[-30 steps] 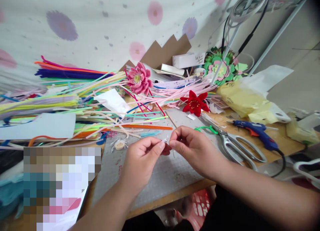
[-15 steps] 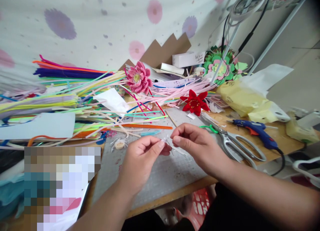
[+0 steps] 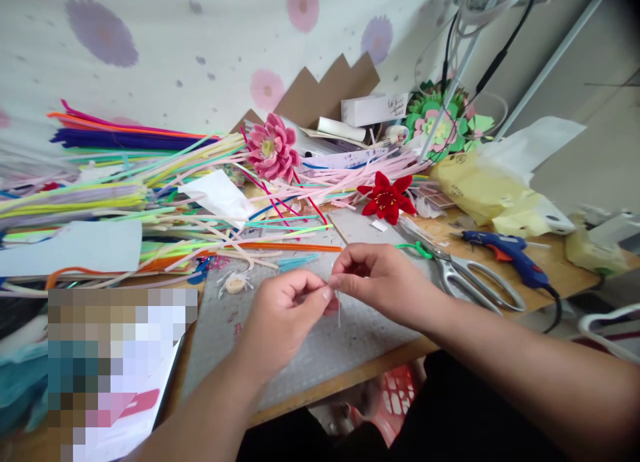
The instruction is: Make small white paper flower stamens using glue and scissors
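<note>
Over the grey cutting mat (image 3: 300, 375), my left hand (image 3: 287, 319) is closed, thumb and forefinger pinched together. My right hand (image 3: 375, 279) meets it fingertip to fingertip, also in a pinch. A thin white strand (image 3: 339, 313) hangs down from between the fingertips; most of it is hidden by the fingers. On the mat to the left lies a small cream-coloured roll (image 3: 235, 285) with white strands around it. Beyond my right hand is a red fuzzy flower (image 3: 386, 197) with yellow marks at its centre.
Large scissors (image 3: 467, 282) with a green tie (image 3: 420, 249) lie right of my right hand, beside a blue glue gun (image 3: 510, 249). Bundles of coloured pipe cleaners (image 3: 100, 199) fill the left and back. A pink flower (image 3: 273, 147) stands among them. A pixelated area covers the lower left.
My right hand has come left against the left fingertips. The white strands that stuck out to the right now show as one hanging downward. The whole view has shifted slightly.
</note>
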`<state>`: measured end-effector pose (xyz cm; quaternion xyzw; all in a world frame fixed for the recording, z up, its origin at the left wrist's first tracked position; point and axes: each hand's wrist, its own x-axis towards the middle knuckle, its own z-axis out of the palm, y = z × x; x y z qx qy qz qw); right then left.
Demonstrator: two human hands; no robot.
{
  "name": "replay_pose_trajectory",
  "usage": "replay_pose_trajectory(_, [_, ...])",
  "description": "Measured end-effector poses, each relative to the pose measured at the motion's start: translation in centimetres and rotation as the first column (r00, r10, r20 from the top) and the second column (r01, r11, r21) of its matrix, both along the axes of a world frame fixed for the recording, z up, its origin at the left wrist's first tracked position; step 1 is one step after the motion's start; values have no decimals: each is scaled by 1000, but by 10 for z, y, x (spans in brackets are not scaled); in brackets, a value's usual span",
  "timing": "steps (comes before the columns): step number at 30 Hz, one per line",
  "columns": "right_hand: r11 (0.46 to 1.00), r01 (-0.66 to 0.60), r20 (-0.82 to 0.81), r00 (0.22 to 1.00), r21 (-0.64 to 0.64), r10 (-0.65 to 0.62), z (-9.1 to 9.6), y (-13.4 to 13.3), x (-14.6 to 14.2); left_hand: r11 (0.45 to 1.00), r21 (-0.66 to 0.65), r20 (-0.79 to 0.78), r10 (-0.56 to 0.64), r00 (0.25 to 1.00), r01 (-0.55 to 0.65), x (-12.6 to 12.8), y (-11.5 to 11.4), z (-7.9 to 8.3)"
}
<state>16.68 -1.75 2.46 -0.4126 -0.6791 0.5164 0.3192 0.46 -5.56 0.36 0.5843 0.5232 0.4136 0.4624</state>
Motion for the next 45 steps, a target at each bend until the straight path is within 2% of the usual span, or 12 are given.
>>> replay_pose_trajectory(2, [999, 9, -9, 1000, -31, -9, -1, 1, 2, 1000, -3, -10, -11, 1000, 11, -1, 0, 0])
replay_pose_trajectory(5, [992, -26, -116, 993, -124, 11, -2, 3, 5, 999, -3, 1, -38, 999, 38, -1, 0, -1])
replay_pose_trajectory(8, [965, -89, -238, 971, -247, 28, -5, 3, 8, 998, 5, 43, -65, 997, 64, -2, 1, -2])
replay_pose_trajectory(11, [945, -115, -281, 959, -306, 26, -9, 2, 10, 996, 6, 91, -93, 992, 93, -2, 2, -3])
replay_pose_trajectory(16, [944, -121, -275, 961, -308, 33, -12, 1, 11, 996, 3, 75, -89, 993, 89, -1, 2, 0])
replay_pose_trajectory(29, [948, -89, -265, 964, -305, 6, -16, 2, 12, 999, 27, -102, -39, 994, 42, -2, 1, -1])
replay_pose_trajectory(34, [936, -79, -266, 964, -344, -16, -13, 2, 11, 999, 18, -54, -42, 998, 43, -2, 4, 1])
replay_pose_trajectory(40, [915, -145, -320, 947, -378, 19, -14, 2, 13, 989, 2, 75, -147, 986, 147, -3, 4, 2])
replay_pose_trajectory(45, [900, -163, -324, 946, -404, 25, -16, 2, 14, 983, 19, 63, -182, 981, 181, -4, 3, 1])
